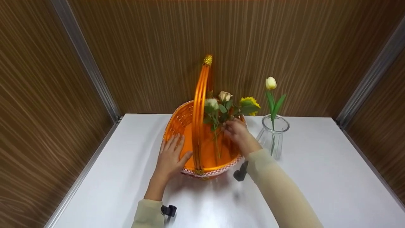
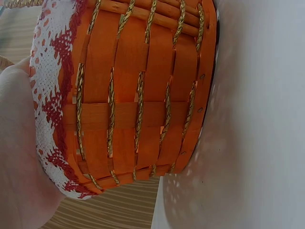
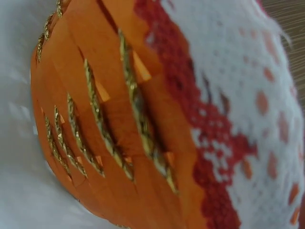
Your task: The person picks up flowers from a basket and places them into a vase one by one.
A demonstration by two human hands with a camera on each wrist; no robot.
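Starting at the far left on my feed: a wood-grain panel (image 1: 47, 104) edged by a metal strip (image 1: 87, 60). Then comes the left hand (image 1: 171, 158), laid over the left rim of the orange basket, fingers apart and fairly straight, thumb spread toward the near rim. My left wrist view has the side of that hand against the white-and-red lace trim (image 2: 50, 105), with gold cord (image 2: 139, 112) running through the woven wall just below.

And here's the basket (image 1: 208, 148) itself, mid-desk (image 1: 316, 174), its tall handle (image 1: 198, 104) arching up to a gold-wrapped top. Just right of that handle I've got a white rose (image 1: 212, 104), slightly blurred, its stem reaching down inside the basket; next to it, a cream rose (image 1: 225, 96) standing a touch higher.

Over to the right hand (image 1: 239, 131), in over the basket's right side! Its fingers are bunched together at the greenery below the blooms; I cannot tell whether they pinch a stem. Just past them, a yellow flower (image 1: 250, 106) leans out over the right rim, back toward me.

Farther right, a glass vase (image 1: 279, 142) stands on the desk, near the basket, with one pale tulip (image 1: 271, 83) upright in it.
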